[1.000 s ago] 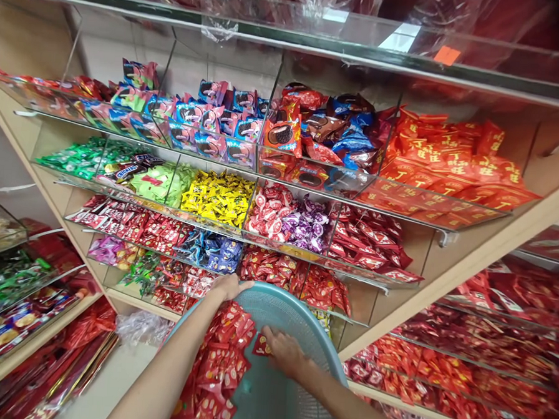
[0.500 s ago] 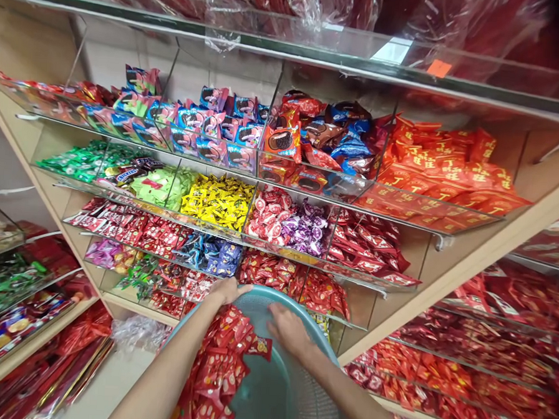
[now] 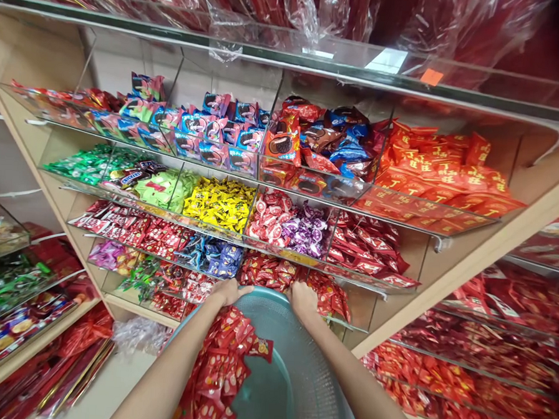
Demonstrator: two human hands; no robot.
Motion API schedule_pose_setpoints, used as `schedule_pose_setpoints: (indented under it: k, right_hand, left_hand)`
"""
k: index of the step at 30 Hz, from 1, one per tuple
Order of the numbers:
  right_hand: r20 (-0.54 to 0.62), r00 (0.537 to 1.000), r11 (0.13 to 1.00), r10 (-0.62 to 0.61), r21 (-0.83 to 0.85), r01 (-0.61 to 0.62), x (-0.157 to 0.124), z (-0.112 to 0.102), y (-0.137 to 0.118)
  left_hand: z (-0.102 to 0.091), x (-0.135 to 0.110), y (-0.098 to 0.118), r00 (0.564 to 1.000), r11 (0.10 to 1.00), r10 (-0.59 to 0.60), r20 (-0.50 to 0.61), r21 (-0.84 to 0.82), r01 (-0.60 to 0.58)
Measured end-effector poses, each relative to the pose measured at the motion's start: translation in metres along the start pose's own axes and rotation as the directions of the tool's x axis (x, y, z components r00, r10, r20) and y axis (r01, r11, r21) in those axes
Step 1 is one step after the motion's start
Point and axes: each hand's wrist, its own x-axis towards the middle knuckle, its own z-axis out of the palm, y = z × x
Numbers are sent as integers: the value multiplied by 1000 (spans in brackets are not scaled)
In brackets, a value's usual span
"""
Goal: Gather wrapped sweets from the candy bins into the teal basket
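A teal plastic basket with perforated sides sits in front of me, tilted toward the shelves. Red packets of candy lie heaped along its left side, while the smooth bottom shows at centre right. My left hand is closed over the far rim, thumb along the edge and the other fingers partly hidden. To its right, my right hand is closed at the same rim, knuckles up and fingertips out of sight. Just beyond both hands are red-wrapped candies in a low shelf compartment.
Clear shelf fronts project toward me above the basket, holding yellow candies, purple candies and orange packets. Crumpled clear plastic lies low at left. More stocked shelves stand at right.
My right hand has moved up and forward from inside the basket to its far rim and closed there. My left hand stays on the rim. The view has shifted slightly.
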Motion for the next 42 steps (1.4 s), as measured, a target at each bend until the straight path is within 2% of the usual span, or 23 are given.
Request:
schedule_pose_setpoints:
  k: [3,7,10,12,14,17,19,21,23,27,29,33,42]
  right_hand:
    - [-30,999,1000,21,16,-20,-3,-4,5]
    - [-110,993,998,39,61,-32,-11,-20,13]
    - [-172,985,980,-24,192,57,-24,-31,18]
    - [-161,980,922,-120,348,170,-33,-30,20]
    - [-73,968,808,-240,537,241,-42,-19,21]
    - [133,909,656,-395,733,178,-52,11,21]
    - [200,881,633,-430,762,136,-57,32,21]
    - [212,870,621,-444,774,128,-59,46,22]
    - [229,860,588,-456,803,98,-60,55,23]
    - [321,836,514,-445,856,-54,-57,63,24]
    - [377,827,523,-417,844,-121,-56,66,23]
    - [462,840,616,-285,760,-208,-55,75,17]
    - [402,904,693,-142,693,-200,-49,93,2]
  left_hand:
    - [-2,-2,1,1000,1000,0,-7,-5,0]
    - [-1,-1,1,1000,1000,0,21,-14,0]
    - [0,1,0,1000,1000,-3,25,-12,3]
    - [1,2,0,1000,1000,1,26,-8,-1]
    - [0,2,0,1000,1000,7,27,-5,-6]
    - [-1,0,1,1000,1000,5,21,-3,-5]
    - [-1,0,2,1000,1000,2,18,-7,-1]
    - [-1,-1,2,1000,1000,2,14,-12,-1]
    - [0,-1,1,1000,1000,7,10,-17,-7]
    - [0,-1,1,1000,1000,6,13,-20,-6]
    - [0,-1,1,1000,1000,0,11,-16,0]
    - [0,-1,1,1000,1000,5,14,-19,-5]
    - [-2,-4,3,1000,1000,3,24,-25,-3]
